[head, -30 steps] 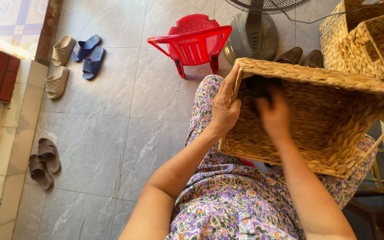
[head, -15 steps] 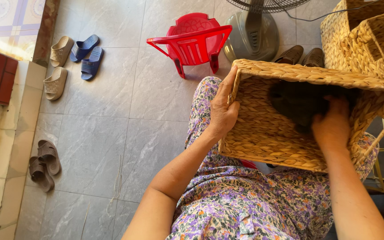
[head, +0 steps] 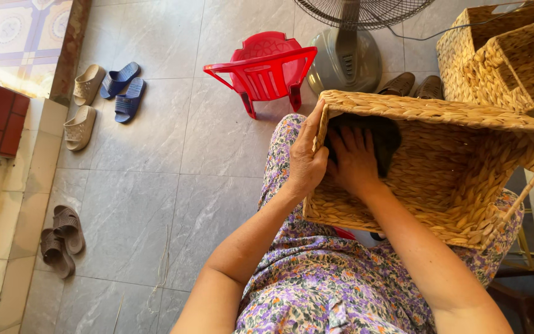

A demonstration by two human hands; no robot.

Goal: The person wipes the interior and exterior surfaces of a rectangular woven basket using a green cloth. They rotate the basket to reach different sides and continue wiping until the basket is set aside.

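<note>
Now left hand [head: 307, 162] grips basket [head: 465, 185] rim; right hand [head: 355, 159] inside.

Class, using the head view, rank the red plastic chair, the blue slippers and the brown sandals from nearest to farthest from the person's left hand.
From the left hand:
1. Red plastic chair, just above it.
2. Blue slippers, upper left.
3. Brown sandals, lower left by the step.

Grey tiled floor [head: 156, 185], red plastic chair [head: 264, 71] — sunlit

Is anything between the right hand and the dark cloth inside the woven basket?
Nothing visible: the right hand is inside the woven basket, fingers lying on the dark cloth. The left hand grips the basket's near corner, clear of it.
</note>
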